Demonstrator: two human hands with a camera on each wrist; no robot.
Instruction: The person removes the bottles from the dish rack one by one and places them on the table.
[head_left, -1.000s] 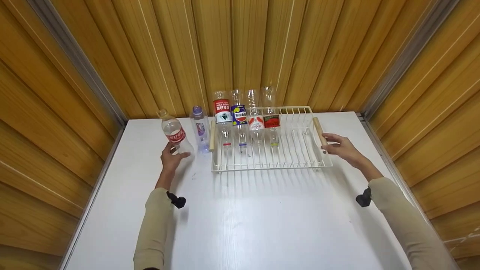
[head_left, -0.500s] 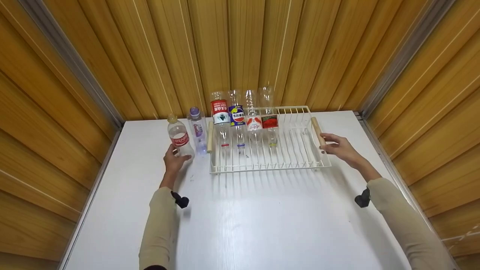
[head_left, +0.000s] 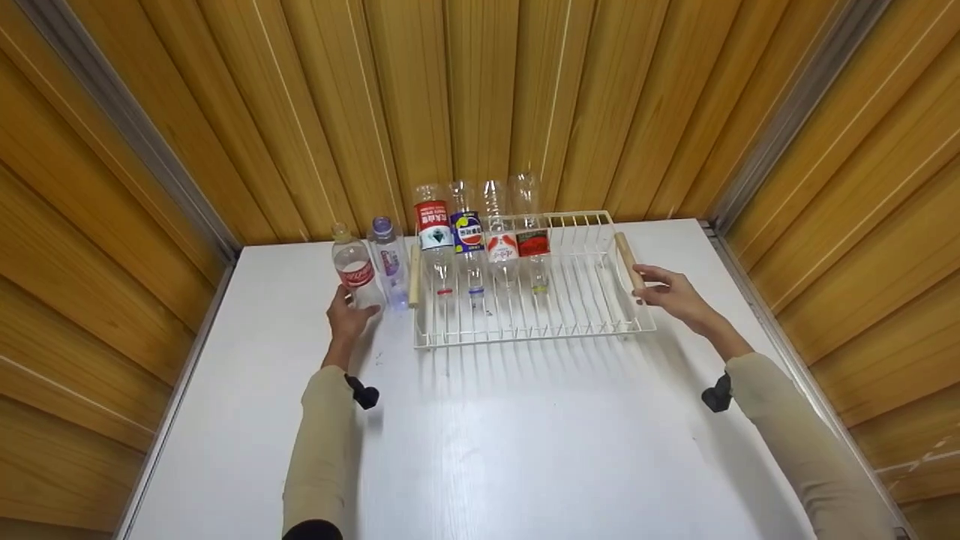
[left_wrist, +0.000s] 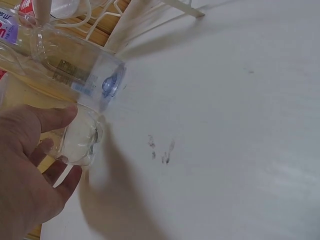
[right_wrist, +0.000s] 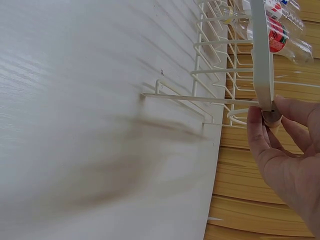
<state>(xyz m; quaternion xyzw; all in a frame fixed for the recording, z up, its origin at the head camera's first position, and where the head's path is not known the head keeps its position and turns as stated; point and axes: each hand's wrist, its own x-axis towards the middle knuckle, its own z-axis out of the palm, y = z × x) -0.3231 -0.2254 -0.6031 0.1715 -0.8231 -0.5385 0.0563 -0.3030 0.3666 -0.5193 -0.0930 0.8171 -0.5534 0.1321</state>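
Observation:
In the head view, my left hand (head_left: 348, 319) grips a clear plastic bottle (head_left: 354, 256) with a red label low on its body, thumb on the right and fingers round the left. That bottle stands close beside a second clear bottle (head_left: 391, 259) with a purple label and bluish neck. Both bases show at the white table in the left wrist view, where my thumb and fingers (left_wrist: 62, 117) surround the lower part of the held bottle. My right hand (head_left: 675, 295) pinches the right wooden handle (head_left: 628, 259) of a white wire dish rack (head_left: 525, 340).
Several empty bottles lean neck-down in the rack's left half, among them one with a red-and-white label (head_left: 433, 225) and one with a blue label (head_left: 468, 231). The rack's left wooden handle (head_left: 415, 277) is near the purple-labelled bottle. Wood-look panels (head_left: 480, 105) rise behind the table.
My left hand has brought the red-labelled bottle rightward, from tilted and apart to more upright beside the purple-labelled one. My right hand keeps its hold on the handle; the view shifts slightly.

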